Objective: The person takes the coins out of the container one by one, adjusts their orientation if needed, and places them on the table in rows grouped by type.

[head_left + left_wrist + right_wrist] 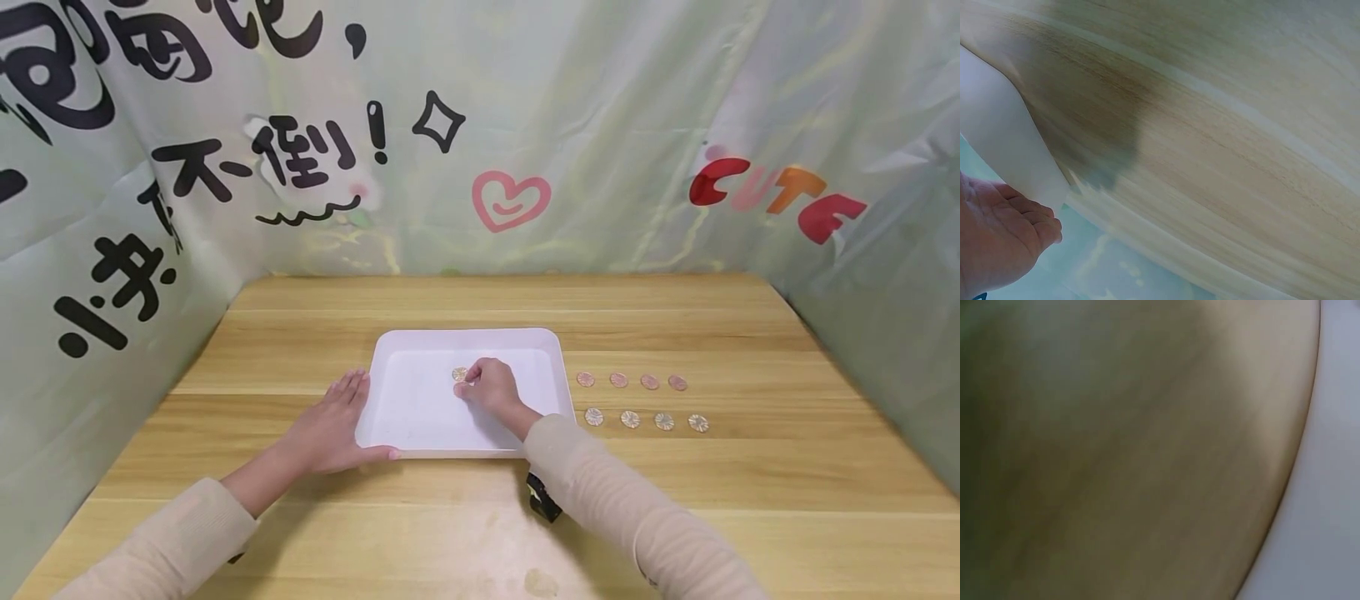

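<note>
A white rectangular tray (420,417) lies on the wooden table. My left hand (333,429) rests against its near left corner, fingers straight along the left side and thumb at the front edge. In the left wrist view that hand (1004,234) touches the tray's side (1013,125). Over the tray, my right hand (493,387) pinches a shiny, gold-toned coin (460,374) between thumb and forefinger. The right wrist view shows the tray's edge (1316,506) but not the hand.
To the right of the tray, several copper-coloured coins (618,380) form a back row, and several silvery coins (630,419) a front row. A printed curtain (600,167) encloses the table (750,500) at the back and sides. A black device (542,498) sits under the right wrist.
</note>
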Demonstrator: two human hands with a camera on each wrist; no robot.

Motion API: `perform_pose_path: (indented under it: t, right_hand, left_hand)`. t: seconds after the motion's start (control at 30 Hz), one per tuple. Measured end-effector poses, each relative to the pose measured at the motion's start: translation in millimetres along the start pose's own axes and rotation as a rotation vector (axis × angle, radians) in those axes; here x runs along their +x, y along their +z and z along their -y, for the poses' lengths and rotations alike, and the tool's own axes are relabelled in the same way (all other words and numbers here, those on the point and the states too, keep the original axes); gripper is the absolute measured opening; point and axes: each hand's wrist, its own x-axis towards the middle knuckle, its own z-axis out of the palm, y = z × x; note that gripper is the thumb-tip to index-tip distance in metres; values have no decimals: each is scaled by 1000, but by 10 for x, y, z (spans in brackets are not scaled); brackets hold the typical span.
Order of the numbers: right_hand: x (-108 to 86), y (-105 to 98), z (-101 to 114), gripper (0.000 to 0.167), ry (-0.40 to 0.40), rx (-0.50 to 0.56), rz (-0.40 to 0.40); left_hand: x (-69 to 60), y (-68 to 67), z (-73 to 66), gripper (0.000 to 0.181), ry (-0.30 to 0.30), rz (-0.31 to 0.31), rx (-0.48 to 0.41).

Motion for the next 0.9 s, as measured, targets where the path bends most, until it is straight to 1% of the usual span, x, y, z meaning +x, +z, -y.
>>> perform_pose_path:
  t: [0.13, 0.3, 0.5, 0.63, 0.7, 0.9]
  right_hand:
    - [-9, -8, 12, 18, -12, -26, 15]
    - [-5, -24, 26, 17, -22, -54, 60]
    - [4, -49, 18, 16, -64, -79, 98]
    - [1, -76, -4, 17, -45, -19, 80]
    - [7, -94, -16, 15, -14, 33, 69]
    - [24, -191, -76, 11, 57, 112, 59]
  left_hand:
    - [0, 7, 5, 110, 0, 0, 3]
    - [3, 5, 6, 110, 1, -3, 7]
    - [2, -11, -4, 110, 3, -5, 11]
    - [0, -22, -16, 110, 6, 1, 10]
    - [1, -21, -18, 110, 9, 2, 11]
    - [0, -7, -8, 110, 12, -5, 7]
